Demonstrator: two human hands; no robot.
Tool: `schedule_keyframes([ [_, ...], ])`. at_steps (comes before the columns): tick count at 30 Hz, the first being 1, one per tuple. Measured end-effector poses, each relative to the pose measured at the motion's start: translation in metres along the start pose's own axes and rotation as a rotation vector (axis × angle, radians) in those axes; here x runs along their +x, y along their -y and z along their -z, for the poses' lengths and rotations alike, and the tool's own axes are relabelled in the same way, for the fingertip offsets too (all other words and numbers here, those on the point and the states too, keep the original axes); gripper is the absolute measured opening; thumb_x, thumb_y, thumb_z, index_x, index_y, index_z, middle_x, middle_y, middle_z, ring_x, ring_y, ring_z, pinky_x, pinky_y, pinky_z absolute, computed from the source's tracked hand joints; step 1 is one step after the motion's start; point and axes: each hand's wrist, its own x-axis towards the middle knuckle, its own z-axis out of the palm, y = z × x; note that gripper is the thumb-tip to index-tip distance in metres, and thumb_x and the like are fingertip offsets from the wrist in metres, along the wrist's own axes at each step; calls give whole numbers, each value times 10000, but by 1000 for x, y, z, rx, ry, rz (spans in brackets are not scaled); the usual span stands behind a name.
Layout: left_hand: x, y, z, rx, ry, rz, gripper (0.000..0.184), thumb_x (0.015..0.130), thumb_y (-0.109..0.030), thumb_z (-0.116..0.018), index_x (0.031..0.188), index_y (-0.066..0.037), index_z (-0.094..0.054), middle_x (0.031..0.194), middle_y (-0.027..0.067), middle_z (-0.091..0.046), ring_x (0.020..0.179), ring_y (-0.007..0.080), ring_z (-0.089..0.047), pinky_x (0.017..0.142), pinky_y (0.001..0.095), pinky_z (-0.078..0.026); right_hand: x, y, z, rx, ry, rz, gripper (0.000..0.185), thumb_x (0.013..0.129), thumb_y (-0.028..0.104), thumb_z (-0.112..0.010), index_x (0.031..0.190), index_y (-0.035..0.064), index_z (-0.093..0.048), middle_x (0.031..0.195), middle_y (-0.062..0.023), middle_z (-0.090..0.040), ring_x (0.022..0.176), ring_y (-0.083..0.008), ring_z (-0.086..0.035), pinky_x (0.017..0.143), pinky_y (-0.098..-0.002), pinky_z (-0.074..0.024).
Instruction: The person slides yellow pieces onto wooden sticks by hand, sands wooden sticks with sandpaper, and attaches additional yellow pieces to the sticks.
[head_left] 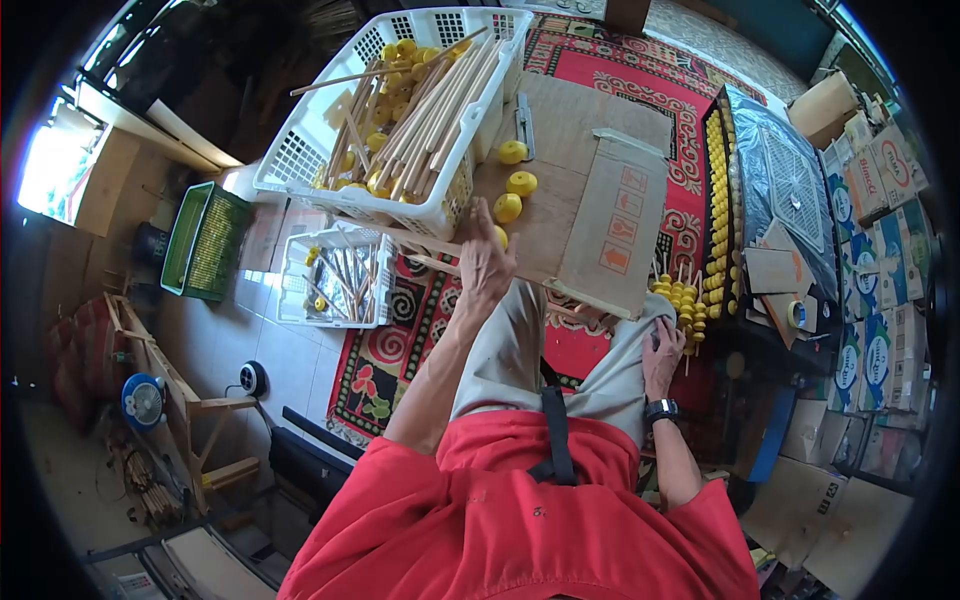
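Red patterned carpet (pixel 685 75) is spreading beneath a low wooden tabletop (pixel 575 105). Near the tabletop's near-left corner, a yellow piece (pixel 502 238) is sitting against the left hand (pixel 487 262). Left-hand fingers are partly bending, with the index finger pointing toward the white basket (pixel 498 90); whether they are pinching the piece cannot be told from this angle. For secure handling, thumb and fingertips should probably be bearing evenly on opposite sides of the piece and clearing the basket wall.

Farther along the left edge, three loose yellow pieces (pixel 521 183) are lying in a row; careless contact could be rolling them. Beyond these, a flat metal item (pixel 524 127) is lying beside the basket, which is holding wooden sticks (pixel 440 120). Toward the near-right corner, a cardboard sheet (pixel 603 225) is covering the tabletop. Off that corner, the right hand (pixel 660 352) is resting on the trouser leg (pixel 615 350), fingers loosely spread, beside threaded yellow pieces (pixel 684 305).
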Motion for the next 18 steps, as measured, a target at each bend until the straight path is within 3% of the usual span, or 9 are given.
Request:
schedule_keyframes([
  [1, -1, -3, 2, 2, 52, 50, 779, 864, -216, -606, 1422, 57, -137, 1437, 320, -243, 1320, 465, -286, 1091, 475, -284, -1, 1, 1, -20, 7, -8, 383, 788, 122, -625, 1158, 25, -602, 1257, -101, -555, 1139, -342, -448, 1010, -430, -361],
  [2, 4, -5, -1, 230, 7, -34, 813, 867, -278, -593, 1421, 83, -120, 1453, 310, -209, 1322, 451, -288, 1091, 501, -281, -3, 3, 2, -38, 14, -13, 379, 792, 111, -625, 1159, 17, -601, 1254, -107, -558, 1144, -341, -448, 1013, -419, -362],
  [5, 13, -15, -25, 550, -57, -123, 824, 857, -308, -606, 1444, 38, -141, 1454, 285, -234, 1306, 460, -302, 1067, 544, -285, 0, 7, 2, -44, 15, -13, 372, 796, 104, -626, 1156, 13, -604, 1255, -114, -559, 1154, -343, -446, 1017, -409, -363],
  [6, 15, -20, -33, 255, 73, 87, 808, 851, -321, -610, 1459, -16, -175, 1456, 258, -257, 1285, 467, -323, 1046, 580, -275, -1, 6, 3, -38, 9, -7, 371, 796, 106, -627, 1154, 15, -606, 1257, -115, -558, 1157, -344, -444, 1018, -410, -363],
  [9, 26, -1, -61, 268, -106, -118, 822, 836, -315, -627, 1471, -57, -173, 1468, 233, -255, 1250, 461, -365, 996, 574, -344, -2, 3, 2, -27, 1, 1, 378, 798, 108, -628, 1164, 20, -604, 1265, -115, -554, 1172, -349, -436, 1026, -409, -358],
  [12, 32, -11, -50, 282, -232, -123, 765, 817, -259, -652, 1434, -42, -255, 1410, 227, -347, 1186, 434, -438, 927, 502, -426, -3, 2, 3, -27, 18, 6, 411, 788, 116, -631, 1188, 34, -590, 1289, -103, -532, 1167, -338, -433, 1016, -426, -353],
  [15, 38, -55, 14, -124, -99, -141, 631, 798, -191, -664, 1334, -23, -375, 1254, 222, -486, 1081, 411, -513, 849, 425, -476, -4, -3, -2, 3, 21, -10, 419, 778, 98, -632, 1188, 26, -586, 1282, -112, -532, 1167, -342, -431, 1014, -425, -357],
  [16, 47, -71, 42, -221, -122, -222, 453, 793, -135, -652, 1190, -9, -474, 1051, 211, -569, 972, 384, -562, 812, 414, -481, -4, -5, -3, 0, 11, -3, 420, 771, 93, -633, 1182, 18, -589, 1279, -122, -531, 1165, -344, -430, 1012, -431, -358],
  [18, 74, -81, 98, -110, -238, -357, 274, 833, -115, -634, 1070, -11, -545, 1002, 185, -627, 849, 341, -628, 745, 391, -520, -4, -5, -3, -10, 1, 21, 418, 770, 90, -631, 1179, 13, -591, 1278, -126, -532, 1165, -344, -430, 1011, -434, -359],
])
